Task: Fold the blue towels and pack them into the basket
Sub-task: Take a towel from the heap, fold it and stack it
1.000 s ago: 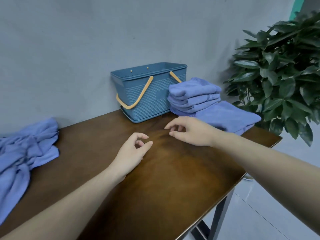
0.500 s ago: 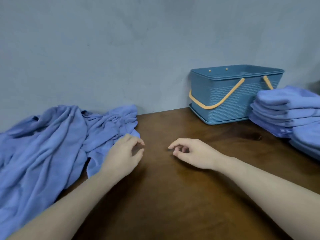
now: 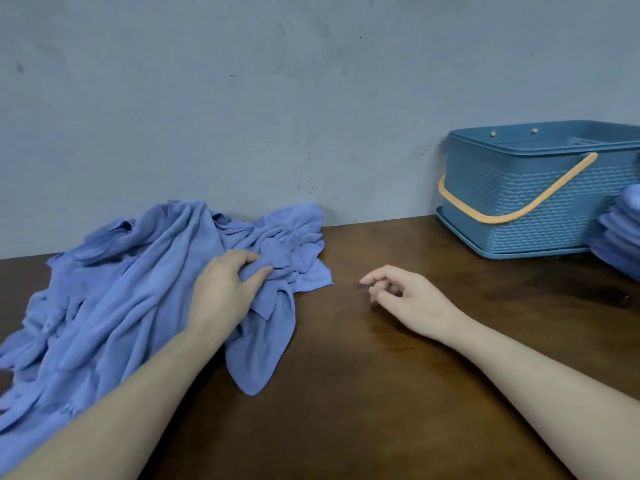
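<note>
A crumpled heap of blue towels (image 3: 131,289) lies on the left half of the dark wooden table (image 3: 381,393). My left hand (image 3: 225,289) is on the heap's right part, fingers and thumb curled into a bunch of cloth. My right hand (image 3: 405,296) hovers just over the bare wood to the right of the heap, fingers loosely bent, holding nothing. The blue plastic basket (image 3: 512,209) with orange handles stands against the wall at the back right; what little of its inside shows holds nothing. A stack of folded blue towels (image 3: 620,237) is cut off by the right edge.
A grey wall (image 3: 277,98) runs right behind the table. Bare wood lies between the heap and the basket and toward the near edge.
The view has swung left, so the basket and folded stack have slid toward the right edge. My left hand has reached onto the crumpled heap and grasped cloth. My right hand followed leftward.
</note>
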A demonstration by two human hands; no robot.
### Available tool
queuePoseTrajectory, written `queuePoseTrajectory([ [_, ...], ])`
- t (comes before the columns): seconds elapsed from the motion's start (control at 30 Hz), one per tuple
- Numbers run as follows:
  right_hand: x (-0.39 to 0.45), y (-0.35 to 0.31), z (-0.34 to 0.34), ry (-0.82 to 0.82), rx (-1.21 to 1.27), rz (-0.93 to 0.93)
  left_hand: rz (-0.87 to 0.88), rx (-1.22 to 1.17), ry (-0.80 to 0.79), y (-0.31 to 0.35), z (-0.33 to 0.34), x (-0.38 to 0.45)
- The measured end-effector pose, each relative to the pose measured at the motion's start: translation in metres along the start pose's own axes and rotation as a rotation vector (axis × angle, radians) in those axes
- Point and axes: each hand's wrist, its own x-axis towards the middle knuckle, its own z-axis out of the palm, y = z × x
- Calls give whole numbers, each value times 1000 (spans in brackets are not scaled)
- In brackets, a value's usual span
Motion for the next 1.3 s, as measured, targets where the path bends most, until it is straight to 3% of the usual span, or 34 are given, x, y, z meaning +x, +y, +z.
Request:
queuePoseTrajectory([
  [0.1,-6,-5,-2,66,112,-67,73,-250,-11,28,-6,-10],
  [0.23,-13,-12,1,82,292,-225,236,-262,-22,58,1,-23],
  [0.33,-18,-13,1,61,213,-343,433,-196,-127,69,14,-36],
  [0.43,-21,-18,1,30,154,-404,467,-313,-142,76,18,-45],
  [0.53,-25,-22,3,24,200,-376,443,-400,-153,77,16,-48],
  [0.67,-31,-33,3,28,557,-280,489,-279,-152,67,11,-44],
  [0.87,-29,-42,-8,262,934,-32,288,-182,-293,31,0,-33],
  [0.97,-26,-37,-21,327,800,82,248,-239,-282,18,3,-31],
  [1.1,-23,-23,-38,234,200,123,184,-563,-167,22,9,-30],
  [1.2,-24,-34,-41,160,-151,14,193,-567,-136,17,12,-26],
  [1.3,-7,-62,-23,99,-333,-132,197,-562,-118,13,15,-23],
])
